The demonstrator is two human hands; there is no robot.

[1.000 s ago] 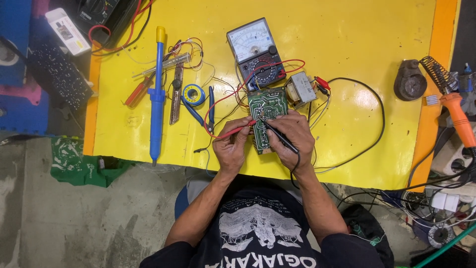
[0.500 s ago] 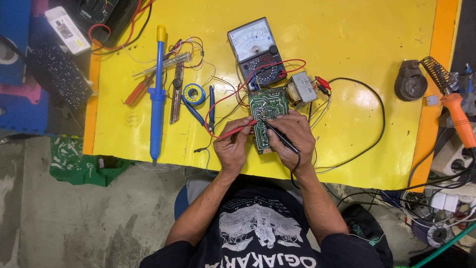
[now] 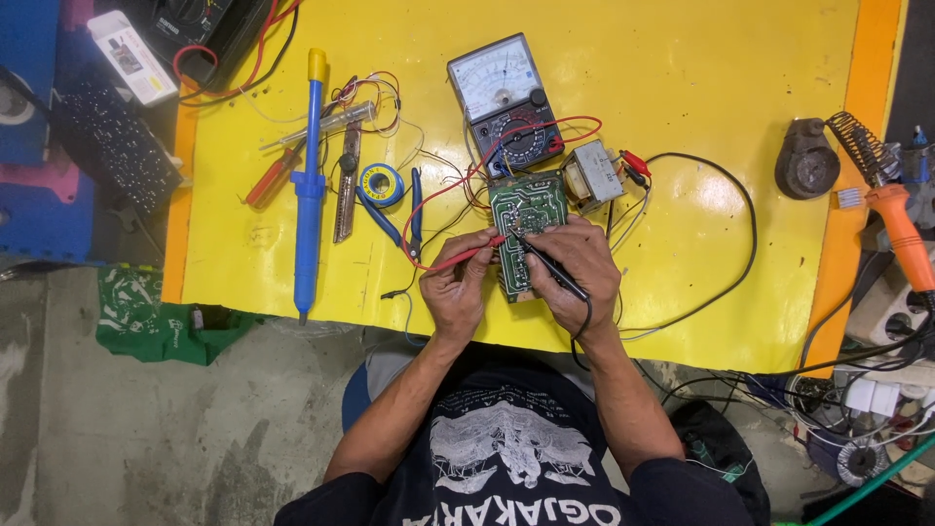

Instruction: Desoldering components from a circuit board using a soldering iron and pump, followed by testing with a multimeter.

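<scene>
We probe the green circuit board [image 3: 527, 229] from the head view.
Our left hand [image 3: 458, 289] pinches the red probe [image 3: 466, 255], our right hand [image 3: 582, 265] grips the black probe [image 3: 552, 265]; both slim tips touch the matte board between them, beyond it the boxy meter [image 3: 506, 102] on the glossy yellow tabletop [image 3: 701, 88]. Next calls for steady tips.

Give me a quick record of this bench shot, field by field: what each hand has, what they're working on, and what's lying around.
Left hand: left hand holds the red probe, tip on the board
Right hand: right hand holds the black probe, tip on the board
Work piece: green circuit board, flat on the yellow table
Meter: analog multimeter just beyond the board
Beside board: small transformer
Left of board: blue desoldering pump, solder roll, blue-handled pliers
Right edge: orange soldering iron
</scene>
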